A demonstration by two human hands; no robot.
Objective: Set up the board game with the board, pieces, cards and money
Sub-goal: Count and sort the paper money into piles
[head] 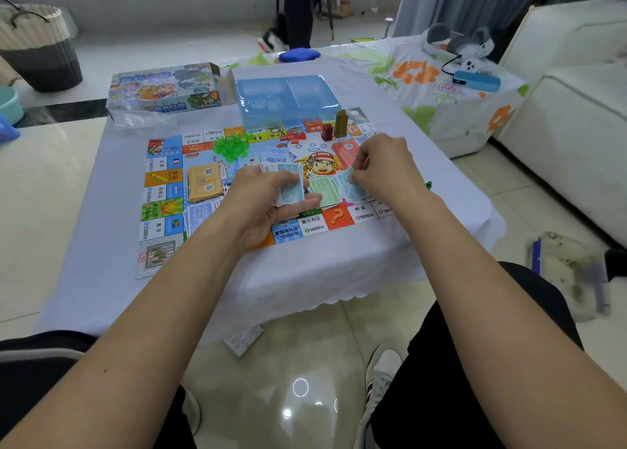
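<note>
The colourful game board (pixel 163 191) lies flat on a low table under a pale cloth. My left hand (pixel 264 199) grips a stack of paper money (pixel 290 186) over the board's near middle. My right hand (pixel 383 167) pinches a blue banknote (pixel 353 189) that lies beside a green banknote (pixel 322 191) on the board. A yellow card deck (pixel 203 182) sits at the left, a red card deck (pixel 344 152) at the right. Green houses (pixel 232 147), red pieces (pixel 295 136) and two tall tokens (pixel 336 126) stand near the far edge. Purple banknotes (pixel 200 214) lie at the near left.
A clear blue plastic tray (pixel 288 101) and the game box (pixel 166 87) in its wrapper sit at the table's far side. A second table with a flowered cloth (pixel 441 85) and a white sofa (pixel 576 109) stand to the right. A leaflet (pixel 242 340) lies on the floor.
</note>
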